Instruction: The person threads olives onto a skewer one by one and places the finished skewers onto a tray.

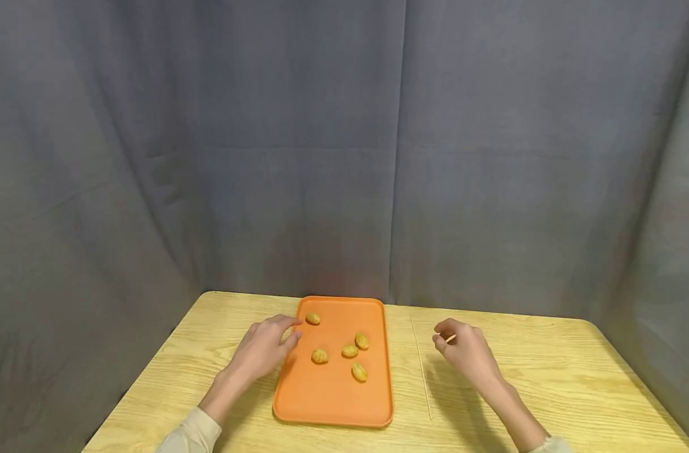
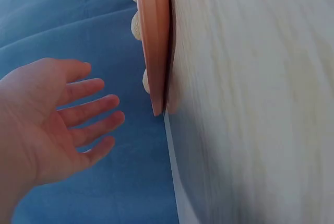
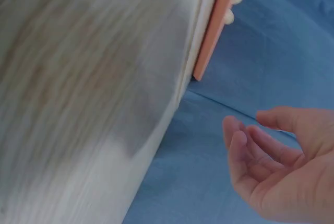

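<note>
In the head view, my left hand (image 1: 265,346) hovers at the left rim of an orange tray (image 1: 333,402), fingers spread and nothing between them. On the tray lie several small, oval, yellow-brown wrinkled pieces (image 1: 359,372); their kind is unclear. The left wrist view shows the same hand (image 2: 57,119) with its palm bare. To the right of the tray, above the table, my right hand (image 1: 465,349) has curled fingers, with a short length of thin pale stick (image 1: 450,338) showing between thumb and fingers. The right wrist view shows this hand (image 3: 282,166) with the stick barely visible.
A long thin wooden stick (image 1: 421,371) lies on the wooden table (image 1: 559,377) between the tray and my right hand. Grey-blue curtains (image 1: 299,157) hang behind the table and at both sides.
</note>
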Motion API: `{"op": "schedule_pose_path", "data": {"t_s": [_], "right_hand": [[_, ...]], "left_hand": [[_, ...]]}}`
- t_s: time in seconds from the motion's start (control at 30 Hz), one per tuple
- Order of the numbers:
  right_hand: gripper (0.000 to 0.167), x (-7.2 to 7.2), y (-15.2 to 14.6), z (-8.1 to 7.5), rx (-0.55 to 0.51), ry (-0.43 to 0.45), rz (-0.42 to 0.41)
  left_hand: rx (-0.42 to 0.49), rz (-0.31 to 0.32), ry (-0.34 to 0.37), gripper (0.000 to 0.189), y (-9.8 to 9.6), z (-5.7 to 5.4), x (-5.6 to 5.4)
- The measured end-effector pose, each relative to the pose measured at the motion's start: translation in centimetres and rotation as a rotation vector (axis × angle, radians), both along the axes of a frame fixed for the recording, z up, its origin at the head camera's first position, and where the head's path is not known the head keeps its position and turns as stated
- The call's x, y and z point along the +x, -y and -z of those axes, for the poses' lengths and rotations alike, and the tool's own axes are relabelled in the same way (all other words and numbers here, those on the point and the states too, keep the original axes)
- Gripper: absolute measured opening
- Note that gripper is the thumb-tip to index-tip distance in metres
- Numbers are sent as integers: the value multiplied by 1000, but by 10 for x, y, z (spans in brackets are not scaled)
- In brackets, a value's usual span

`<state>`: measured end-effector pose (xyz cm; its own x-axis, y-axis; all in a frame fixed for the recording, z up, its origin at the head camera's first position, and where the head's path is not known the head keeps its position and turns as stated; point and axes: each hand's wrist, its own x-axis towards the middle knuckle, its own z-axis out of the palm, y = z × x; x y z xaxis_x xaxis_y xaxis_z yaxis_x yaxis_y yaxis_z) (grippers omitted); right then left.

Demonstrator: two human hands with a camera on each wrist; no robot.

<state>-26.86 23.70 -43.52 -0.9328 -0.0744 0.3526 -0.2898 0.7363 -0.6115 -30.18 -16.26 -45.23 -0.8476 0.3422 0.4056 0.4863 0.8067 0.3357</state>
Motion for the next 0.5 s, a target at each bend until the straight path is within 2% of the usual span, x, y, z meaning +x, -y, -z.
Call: {"op": "schedule_pose_path", "data": {"t_s": [0.13,0.37,0.5], "right_hand": [[11,-3,3,5,27,4,-21],[9,-7,7,3,78,-30,-52],[9,-7,6,4,111,1,-58]], "left_hand": [[-10,27,-13,29,-5,-1,1],[-23,65,-18,28,-12,-1,2],[-56,123,-31,27,-18,2,3]]}}
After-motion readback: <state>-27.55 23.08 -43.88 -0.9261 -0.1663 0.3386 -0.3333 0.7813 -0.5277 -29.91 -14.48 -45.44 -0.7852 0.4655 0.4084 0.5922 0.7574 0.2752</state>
